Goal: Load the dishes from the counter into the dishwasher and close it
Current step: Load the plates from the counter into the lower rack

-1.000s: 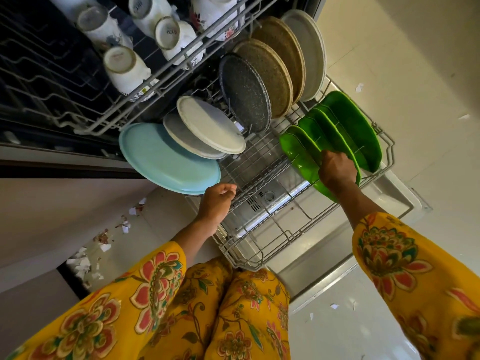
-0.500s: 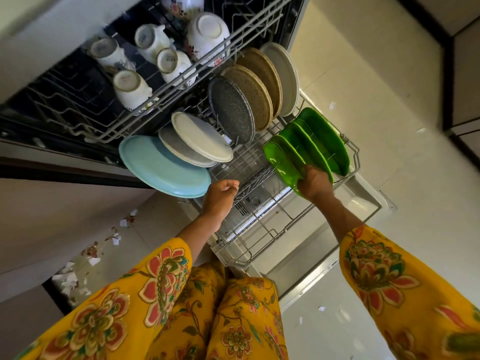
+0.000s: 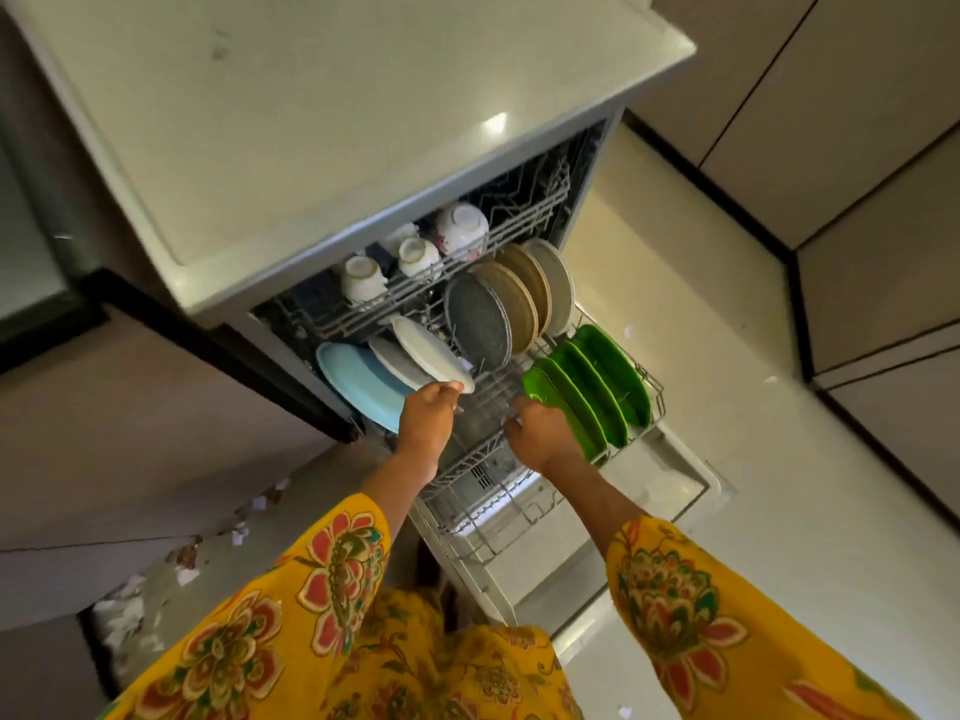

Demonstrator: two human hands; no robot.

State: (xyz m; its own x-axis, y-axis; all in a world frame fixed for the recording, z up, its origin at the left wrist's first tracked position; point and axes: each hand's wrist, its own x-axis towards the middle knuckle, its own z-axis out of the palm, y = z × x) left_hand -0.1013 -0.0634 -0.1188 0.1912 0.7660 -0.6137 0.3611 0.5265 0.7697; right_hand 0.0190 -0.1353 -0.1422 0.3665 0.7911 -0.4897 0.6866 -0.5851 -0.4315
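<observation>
Left fingers: left hand [image 3: 426, 423] curled, fingertips at the lower edge of the white round plate [image 3: 431, 353]; contact looks likely, a closed grip cannot be confirmed.
Right fingers: right hand [image 3: 543, 433] loosely curled over the wire of the lower grey wire rack [image 3: 655, 407], just beside the nearest of the bright green oblong plates [image 3: 587, 387]. Whether the fingers clamp the wire or only rest on it I cannot tell.
Change: half a second ago the right hand lay against the front green plate; it now sits on the rack wire beside it. The left hand has moved up from the rack's front towards the white plate. View has risen, so the counter now shows.
Meaning (judgement): green plates look seated and released; loading appears close to done, with pushing in the racks and shutting the door left.
Lower rack contents: pale blue large plate [image 3: 358, 381], a grey plate behind the white one, speckled dark grey plate [image 3: 478, 322], two tan speckled plates, one off-white plate, four green plates standing on edge.
Upper grey wire rack [image 3: 395, 298]: white ceramic cups [image 3: 421, 257] upside down.
Pale counter top [image 3: 311, 122]: no dishes visible on the part shown.
Dishwasher door [image 3: 670, 475]: folded down, open.
</observation>
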